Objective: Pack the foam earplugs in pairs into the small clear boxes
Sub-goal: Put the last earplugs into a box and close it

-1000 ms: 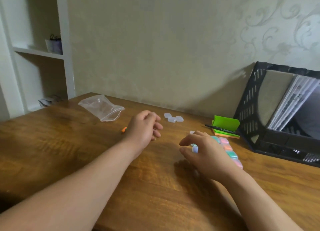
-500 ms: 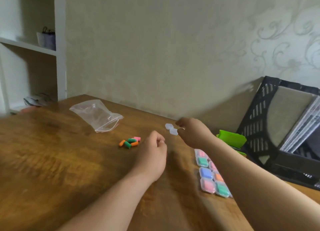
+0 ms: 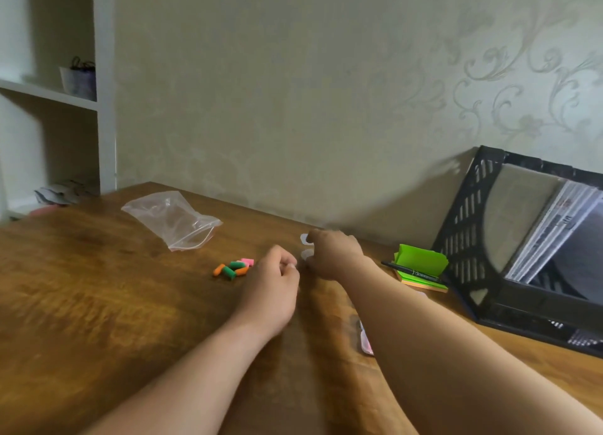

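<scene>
Several foam earplugs [image 3: 233, 269], orange, green and pink, lie in a small heap on the wooden table [image 3: 98, 287]. My left hand [image 3: 270, 287] rests just right of them, fingers curled into a loose fist with nothing visible in it. My right hand [image 3: 336, 255] reaches over the empty small clear boxes [image 3: 306, 246] near the wall, and its curled fingers pinch one of them. A row of filled clear boxes [image 3: 365, 340] peeks out from under my right forearm; most of it is hidden.
An empty clear zip bag [image 3: 173, 219] lies at the back left of the table. Green sticky notes [image 3: 421, 261] with a black pen [image 3: 411, 271] sit beside a black file tray [image 3: 463, 238] at right. A white shelf unit [image 3: 104, 108] stands at left.
My right hand left the row of filled boxes and reached forward to the empty boxes. My left hand drew back to the right, uncovering the earplug heap. The view shifted.
</scene>
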{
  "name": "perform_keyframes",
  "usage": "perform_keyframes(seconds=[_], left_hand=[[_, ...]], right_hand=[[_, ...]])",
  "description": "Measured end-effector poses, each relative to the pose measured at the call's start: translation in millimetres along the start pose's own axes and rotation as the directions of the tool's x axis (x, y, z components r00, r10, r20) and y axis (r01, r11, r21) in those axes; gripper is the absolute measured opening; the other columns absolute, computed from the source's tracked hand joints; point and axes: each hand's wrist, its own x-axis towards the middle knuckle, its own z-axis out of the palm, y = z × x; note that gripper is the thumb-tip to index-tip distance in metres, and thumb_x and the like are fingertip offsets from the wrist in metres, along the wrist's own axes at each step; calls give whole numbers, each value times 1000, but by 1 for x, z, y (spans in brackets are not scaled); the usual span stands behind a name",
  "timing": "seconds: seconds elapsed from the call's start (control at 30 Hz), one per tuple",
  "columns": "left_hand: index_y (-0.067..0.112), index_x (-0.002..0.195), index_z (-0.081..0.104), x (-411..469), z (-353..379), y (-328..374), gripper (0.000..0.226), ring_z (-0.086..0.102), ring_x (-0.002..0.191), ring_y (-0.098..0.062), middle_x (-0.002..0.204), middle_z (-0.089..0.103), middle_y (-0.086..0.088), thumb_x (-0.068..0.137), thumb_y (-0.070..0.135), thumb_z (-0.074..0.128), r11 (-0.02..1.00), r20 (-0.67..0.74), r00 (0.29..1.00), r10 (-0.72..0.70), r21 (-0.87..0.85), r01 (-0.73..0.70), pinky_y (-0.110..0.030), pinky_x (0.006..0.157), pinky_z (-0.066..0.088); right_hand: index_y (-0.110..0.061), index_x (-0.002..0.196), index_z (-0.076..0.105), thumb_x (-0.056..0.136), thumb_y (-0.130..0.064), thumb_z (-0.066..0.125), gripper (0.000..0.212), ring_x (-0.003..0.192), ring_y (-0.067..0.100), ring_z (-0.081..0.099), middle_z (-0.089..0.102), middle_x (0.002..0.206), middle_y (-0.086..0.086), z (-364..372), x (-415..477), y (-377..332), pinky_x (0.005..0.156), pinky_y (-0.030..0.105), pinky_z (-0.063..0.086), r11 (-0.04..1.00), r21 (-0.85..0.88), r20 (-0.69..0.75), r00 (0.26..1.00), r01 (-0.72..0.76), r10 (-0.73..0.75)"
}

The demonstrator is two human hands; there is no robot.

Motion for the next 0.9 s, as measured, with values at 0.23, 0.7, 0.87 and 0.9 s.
perform_keyframes(seconds=[0.23,0.7,0.87,0.9], left_hand=[[30,102,60,0,-1,-3,13,68,85,-13,87,73,8,110,28,50,1000,-6,1000,7,-7,-7,-37,83,58],[34,122,62,-22,-16,9,14,69,101,-17,113,71,6,109,35,56,979,-11,1000,-24,-203,21,-44,94,60],[32,115,65,-38,-24,1,10,70,93,-17,103,73,4,108,32,59,990,43,999,17,-138,-11,-35,78,57],[30,113,65,-42,-27,-3,8,70,92,-17,101,73,4,108,31,60,990,40,999,23,-138,-18,-34,76,55]], right_hand=[[-16,126,63,99,-25,67,29,93,24,68,69,113,5,-3,1,-22,74,37,57,999,38,195,981,-22,14],[-13,121,72,103,-20,72,20,103,20,78,79,112,10,-2,-126,-19,83,34,59,17,999,-40,996,39,75],[-17,110,80,107,-43,63,31,89,16,74,81,99,6,3,-139,-28,79,32,57,12,999,31,998,-31,58],[-18,110,81,107,-46,61,35,94,20,75,82,101,6,5,-140,-31,84,36,58,5,998,55,998,-55,21]])
